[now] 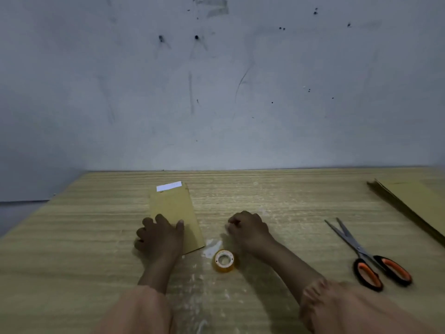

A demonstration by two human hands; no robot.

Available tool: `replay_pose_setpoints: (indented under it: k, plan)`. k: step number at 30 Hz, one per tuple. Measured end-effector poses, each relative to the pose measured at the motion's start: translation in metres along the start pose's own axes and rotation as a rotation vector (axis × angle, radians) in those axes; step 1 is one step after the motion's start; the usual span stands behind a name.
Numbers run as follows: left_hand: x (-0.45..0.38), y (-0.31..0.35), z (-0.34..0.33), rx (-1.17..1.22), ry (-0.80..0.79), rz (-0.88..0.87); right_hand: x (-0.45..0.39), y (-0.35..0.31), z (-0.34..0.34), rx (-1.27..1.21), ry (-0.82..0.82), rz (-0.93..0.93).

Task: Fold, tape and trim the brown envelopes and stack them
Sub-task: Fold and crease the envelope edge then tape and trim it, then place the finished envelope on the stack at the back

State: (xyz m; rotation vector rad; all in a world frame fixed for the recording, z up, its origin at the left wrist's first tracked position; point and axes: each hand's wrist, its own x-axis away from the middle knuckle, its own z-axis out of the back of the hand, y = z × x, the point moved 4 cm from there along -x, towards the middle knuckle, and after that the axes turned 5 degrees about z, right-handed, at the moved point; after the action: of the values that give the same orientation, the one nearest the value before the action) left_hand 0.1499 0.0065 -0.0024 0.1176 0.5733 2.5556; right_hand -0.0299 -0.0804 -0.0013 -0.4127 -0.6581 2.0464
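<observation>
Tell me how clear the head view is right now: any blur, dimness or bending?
Head view: dim and soft overall. The left hand on the brown envelope and the right hand look slightly smeared. The table edges bow from the wide lens. The scissors read clearly.

On the table (72, 237), one single brown envelope (175, 208) is counted near the middle, one stack of envelopes (414, 206) at the right edge, one tape roll (224, 260), and one pair of scissors (366, 256). Two hands are seen.
</observation>
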Motion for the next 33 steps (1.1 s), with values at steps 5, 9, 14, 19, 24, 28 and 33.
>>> replay_pose_setpoints:
  k: [5,9,14,19,24,28,33]
  plan:
    - [-0.015,0.005,0.009,0.148,-0.125,0.069,-0.016,-0.025,-0.02,-0.001,-0.046,0.033]
    - [-0.028,0.004,0.017,0.298,-0.186,0.176,-0.028,-0.049,-0.036,-0.059,-0.097,0.038]
    - [-0.047,-0.008,0.009,0.552,-0.196,0.215,-0.037,-0.064,-0.047,-0.188,-0.126,0.02]
    - [-0.057,-0.008,0.018,0.69,-0.128,0.121,-0.035,-0.069,-0.042,-0.306,-0.171,0.041]
    - [-0.045,0.004,0.039,0.971,-0.241,0.05,-0.024,-0.072,-0.015,-0.453,-0.052,0.003]
    - [-0.013,0.011,0.059,1.075,-0.431,-0.018,-0.012,-0.069,0.02,-0.744,-0.015,-0.09]
    - [0.052,0.025,0.068,0.986,-0.669,-0.153,0.021,-0.054,0.066,-1.111,0.07,-0.151]
